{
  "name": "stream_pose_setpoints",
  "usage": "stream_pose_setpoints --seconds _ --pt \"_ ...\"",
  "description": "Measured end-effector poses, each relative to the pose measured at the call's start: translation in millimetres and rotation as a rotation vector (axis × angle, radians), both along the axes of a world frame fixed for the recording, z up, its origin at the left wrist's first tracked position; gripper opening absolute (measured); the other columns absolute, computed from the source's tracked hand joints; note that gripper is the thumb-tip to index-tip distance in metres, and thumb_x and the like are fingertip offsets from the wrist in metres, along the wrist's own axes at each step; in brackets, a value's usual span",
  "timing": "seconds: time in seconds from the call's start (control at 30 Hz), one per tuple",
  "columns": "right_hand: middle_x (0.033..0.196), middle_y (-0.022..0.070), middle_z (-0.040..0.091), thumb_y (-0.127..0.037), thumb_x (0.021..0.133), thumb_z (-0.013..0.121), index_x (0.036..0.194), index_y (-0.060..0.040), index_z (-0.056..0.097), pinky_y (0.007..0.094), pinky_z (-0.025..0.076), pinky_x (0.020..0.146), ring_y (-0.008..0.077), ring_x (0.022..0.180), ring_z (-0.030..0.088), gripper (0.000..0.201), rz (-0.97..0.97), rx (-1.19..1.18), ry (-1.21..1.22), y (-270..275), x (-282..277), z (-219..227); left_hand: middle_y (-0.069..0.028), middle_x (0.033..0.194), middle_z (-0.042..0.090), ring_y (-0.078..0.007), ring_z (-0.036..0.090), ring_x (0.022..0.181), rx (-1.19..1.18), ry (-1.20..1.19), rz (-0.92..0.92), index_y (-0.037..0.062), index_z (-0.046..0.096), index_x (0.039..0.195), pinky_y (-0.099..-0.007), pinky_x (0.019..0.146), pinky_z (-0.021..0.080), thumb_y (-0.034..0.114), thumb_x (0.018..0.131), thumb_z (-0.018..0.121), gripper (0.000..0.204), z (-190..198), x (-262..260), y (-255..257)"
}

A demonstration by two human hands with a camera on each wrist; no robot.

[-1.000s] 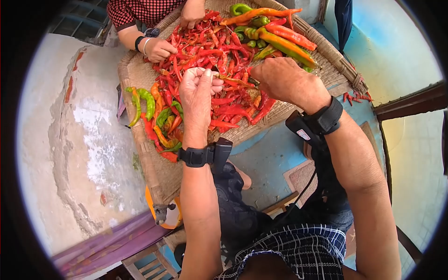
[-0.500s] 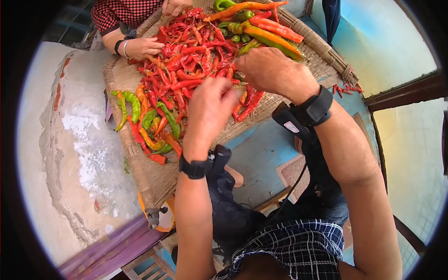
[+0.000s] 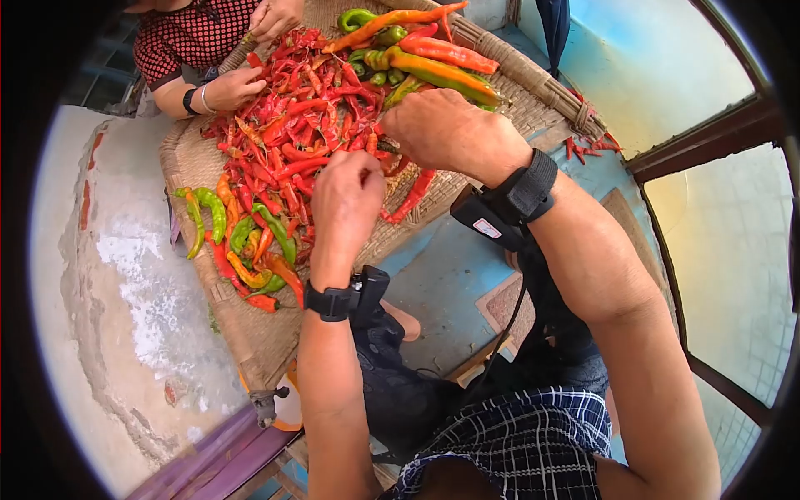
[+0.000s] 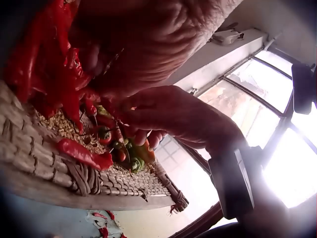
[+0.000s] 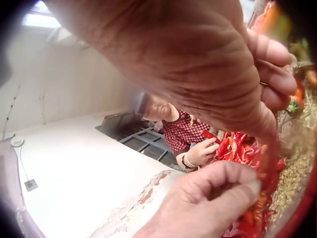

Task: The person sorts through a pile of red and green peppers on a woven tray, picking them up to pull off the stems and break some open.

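Many red peppers (image 3: pixel 292 125) lie heaped on a woven tray (image 3: pixel 250 325). My left hand (image 3: pixel 343 204) is over the heap's near edge. In the right wrist view its thumb and forefinger pinch a slender red pepper (image 5: pixel 264 181). Close by on the right is my right hand (image 3: pixel 454 133), its fingers curled; in the right wrist view this hand (image 5: pixel 188 59) has its thumb side at the upper end of that same pepper. The left wrist view shows the right hand (image 4: pixel 173 111) beyond the left hand (image 4: pixel 143 44), whose fingertips are partly hidden.
Across the tray, a person in a patterned shirt (image 3: pixel 200 37) has both hands at the heap. Large orange and green peppers (image 3: pixel 437 71) lie at the back right, green and orange ones (image 3: pixel 246 242) at the left. Loose seeds (image 5: pixel 297 173) cover part of the weave.
The head view has shifted, so the tray appears farther left. My left hand has turned, knuckles up, and come closer to my right hand. The yellowish-red pepper between the hands earlier is out of sight there.
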State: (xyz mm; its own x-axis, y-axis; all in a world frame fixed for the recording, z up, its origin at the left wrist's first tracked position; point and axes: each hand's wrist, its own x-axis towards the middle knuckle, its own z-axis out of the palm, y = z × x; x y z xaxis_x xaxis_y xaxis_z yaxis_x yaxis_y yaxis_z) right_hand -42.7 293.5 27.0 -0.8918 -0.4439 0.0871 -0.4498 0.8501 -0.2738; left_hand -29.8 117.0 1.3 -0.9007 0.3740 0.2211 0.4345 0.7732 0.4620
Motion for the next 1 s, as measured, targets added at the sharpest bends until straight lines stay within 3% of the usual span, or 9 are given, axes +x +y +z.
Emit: stream_pose_setpoints --seconds 0.17,0.27,0.43,0.53,0.63,0.73,0.8,0.87,1.0 --pt "0.076 0.0174 0.063 -0.009 0.08 0.051 0.092 -0.003 0.061 0.0444 0.049 0.071 0.0352 0.08 0.063 0.017 -0.018 0.032 -0.033 4 -3 4 -0.0045 0.064 0.055 -0.0118 0.051 0.057 0.274 -0.193 0.136 0.0016 0.059 0.084 -0.0278 0.056 0.042 0.011 0.082 0.059 0.01 9 -7 -8" --pt "0.075 0.0165 0.062 -0.008 0.079 0.051 0.108 -0.0048 0.059 0.0447 0.049 0.067 0.0345 0.076 0.062 0.029 -0.036 -0.029 0.052 8 -4 -2 -0.0044 0.065 0.057 -0.0109 0.052 0.058 0.412 -0.169 0.153 0.0018 0.058 0.086 -0.0275 0.055 0.043 0.012 0.083 0.058 0.01 5 -14 -12" --pt "0.078 0.0142 0.064 -0.01 0.084 0.051 0.102 -0.0033 0.056 0.043 0.051 0.066 0.0324 0.078 0.065 0.02 -0.063 -0.022 0.139 8 -6 3 0.0028 0.067 0.054 -0.0046 0.046 0.056 0.462 -0.312 0.195 0.0036 0.056 0.087 -0.0197 0.051 0.039 0.01 0.088 0.055 0.006 7 -15 -14" --pt "0.073 0.0143 0.063 -0.011 0.084 0.051 0.1 -0.0029 0.055 0.044 0.05 0.064 0.0332 0.074 0.064 0.018 -0.061 -0.079 0.176 10 -7 0 0.0016 0.068 0.057 -0.0045 0.048 0.055 0.246 -0.383 0.12 0.0043 0.056 0.09 -0.0191 0.049 0.039 0.011 0.089 0.056 0.007 8 -18 -24" --pt "0.07 0.014 0.062 -0.012 0.084 0.052 0.098 -0.0024 0.055 0.0439 0.049 0.062 0.0332 0.071 0.062 0.017 -0.049 -0.104 0.23 14 -8 3 -0.0009 0.073 0.059 -0.0057 0.051 0.057 0.709 -0.247 0.16 0.0031 0.057 0.096 -0.0202 0.051 0.042 0.011 0.089 0.056 0.011 14 -28 -30" --pt "0.069 0.0134 0.061 -0.013 0.083 0.053 0.096 -0.0025 0.055 0.0438 0.049 0.061 0.0324 0.069 0.062 0.016 -0.058 -0.104 0.263 16 -10 1 -0.007 0.089 0.061 -0.0077 0.054 0.072 0.876 0.122 0.422 -0.0002 0.053 0.113 -0.0211 0.061 0.046 0.014 0.089 0.059 0.029 17 -42 -37" --pt "0.069 0.013 0.061 -0.013 0.083 0.054 0.095 -0.0028 0.055 0.0437 0.048 0.061 0.0317 0.069 0.062 0.016 -0.062 -0.104 0.258 16 -11 -1 -0.0047 0.094 0.061 -0.0094 0.055 0.078 0.387 0.148 0.396 0.001 0.053 0.114 -0.0252 0.065 0.048 0.019 0.087 0.063 0.034 13 -46 -51" --pt "0.07 0.0126 0.062 -0.012 0.082 0.054 0.091 -0.0036 0.057 0.0424 0.049 0.062 0.0303 0.071 0.063 0.013 -0.036 -0.088 0.276 17 -11 -4 -0.0063 0.092 0.061 -0.0158 0.058 0.077 0.113 -0.08 0.155 0.0027 0.057 0.108 -0.0295 0.069 0.048 0.017 0.083 0.066 0.03 -1 -41 -44" --pt "0.073 0.0129 0.063 -0.012 0.082 0.055 0.087 -0.0044 0.059 0.041 0.051 0.066 0.0295 0.075 0.064 0.01 -0.051 -0.08 0.229 13 -7 1 -0.0114 0.084 0.058 -0.0294 0.059 0.076 -0.263 0.237 0.07 0.002 0.062 0.096 -0.0353 0.07 0.048 0.014 0.077 0.069 0.023 -15 -20 2"
